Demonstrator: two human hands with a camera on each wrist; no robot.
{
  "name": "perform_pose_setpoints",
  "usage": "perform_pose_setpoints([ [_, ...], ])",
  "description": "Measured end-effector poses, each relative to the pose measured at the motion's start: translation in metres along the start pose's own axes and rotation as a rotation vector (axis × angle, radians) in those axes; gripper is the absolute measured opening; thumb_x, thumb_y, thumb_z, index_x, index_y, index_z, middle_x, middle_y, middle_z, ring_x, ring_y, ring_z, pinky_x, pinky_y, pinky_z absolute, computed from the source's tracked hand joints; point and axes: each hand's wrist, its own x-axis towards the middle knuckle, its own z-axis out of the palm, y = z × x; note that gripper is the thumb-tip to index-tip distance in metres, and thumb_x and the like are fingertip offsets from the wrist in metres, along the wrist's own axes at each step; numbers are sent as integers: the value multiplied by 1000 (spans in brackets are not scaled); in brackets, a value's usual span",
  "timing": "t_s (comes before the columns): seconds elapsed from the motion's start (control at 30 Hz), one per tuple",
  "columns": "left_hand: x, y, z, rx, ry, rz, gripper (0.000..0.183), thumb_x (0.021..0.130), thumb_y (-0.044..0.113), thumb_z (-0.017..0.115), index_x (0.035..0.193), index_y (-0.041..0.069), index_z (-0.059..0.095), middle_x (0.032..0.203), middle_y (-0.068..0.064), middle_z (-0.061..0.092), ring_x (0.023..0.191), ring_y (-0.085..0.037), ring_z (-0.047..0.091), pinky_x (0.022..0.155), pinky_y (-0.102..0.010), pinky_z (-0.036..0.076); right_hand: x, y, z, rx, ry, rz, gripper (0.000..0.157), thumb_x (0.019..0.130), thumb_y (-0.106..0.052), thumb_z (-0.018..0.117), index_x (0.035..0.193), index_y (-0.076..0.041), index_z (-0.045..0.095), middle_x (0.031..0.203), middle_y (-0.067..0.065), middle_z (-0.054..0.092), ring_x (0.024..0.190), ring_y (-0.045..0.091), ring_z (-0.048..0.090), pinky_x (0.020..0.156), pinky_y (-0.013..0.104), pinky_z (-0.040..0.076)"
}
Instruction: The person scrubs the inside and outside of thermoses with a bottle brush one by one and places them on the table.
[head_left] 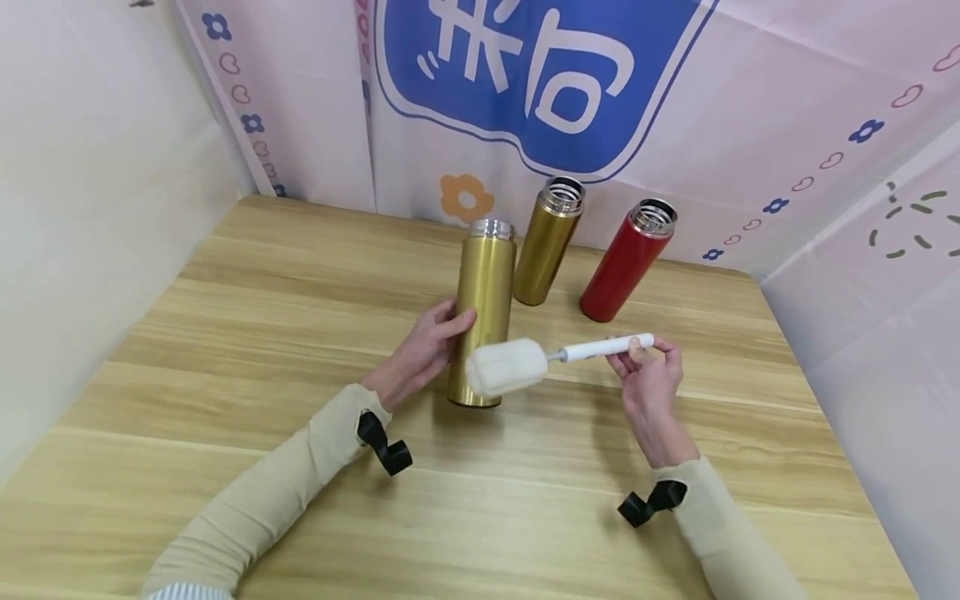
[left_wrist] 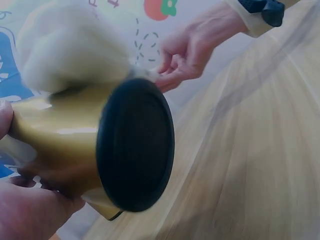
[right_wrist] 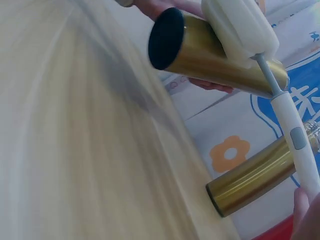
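Note:
My left hand (head_left: 429, 348) grips a gold thermos bottle (head_left: 487, 279) around its middle, held up off the table. The bottle has a bare steel neck at the top, and its black base (left_wrist: 136, 145) faces the left wrist camera. My right hand (head_left: 651, 379) pinches the end of the white handle of a bottle brush (head_left: 603, 347). The brush's white sponge head (head_left: 508, 367) points left and lies in front of the bottle's lower part in the head view. Whether sponge and bottle touch, I cannot tell.
Behind the hands, a second gold bottle (head_left: 547, 246) and a red bottle (head_left: 628, 262) stand uncapped on the wooden table (head_left: 300, 275). A printed cloth (head_left: 675, 150) hangs along the back edge, with pale walls at both sides. Black straps (head_left: 386, 442) circle both wrists.

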Motion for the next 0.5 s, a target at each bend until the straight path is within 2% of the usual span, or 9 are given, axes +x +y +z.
perform_pose_setpoints([
  [0.13, 0, 1, -1, -16, -3, 7, 55, 99, 20, 47, 143, -6, 29, 107, 1, 59, 97, -12, 59, 92, -30, 46, -5, 3, -9, -44, -53, 16, 19, 94, 7, 42, 94, -10, 32, 72, 8, 62, 68, 19, 70, 65, 29, 59],
  [0.27, 0, 1, -1, -33, 4, 17, 54, 99, 21, 47, 142, -7, 29, 104, 1, 60, 95, -12, 60, 89, -29, 47, -8, 4, -13, -42, -74, 33, 20, 94, 7, 43, 93, -9, 32, 74, 9, 62, 69, 20, 70, 66, 30, 59],
  [0.5, 1, 0, 4, -44, 24, 15, 57, 96, 22, 52, 138, -10, 31, 103, -1, 60, 93, -12, 61, 87, -27, 51, -10, 0, -14, -19, -54, 53, 18, 94, 5, 43, 95, -10, 33, 74, 9, 63, 69, 20, 70, 66, 29, 59],
])
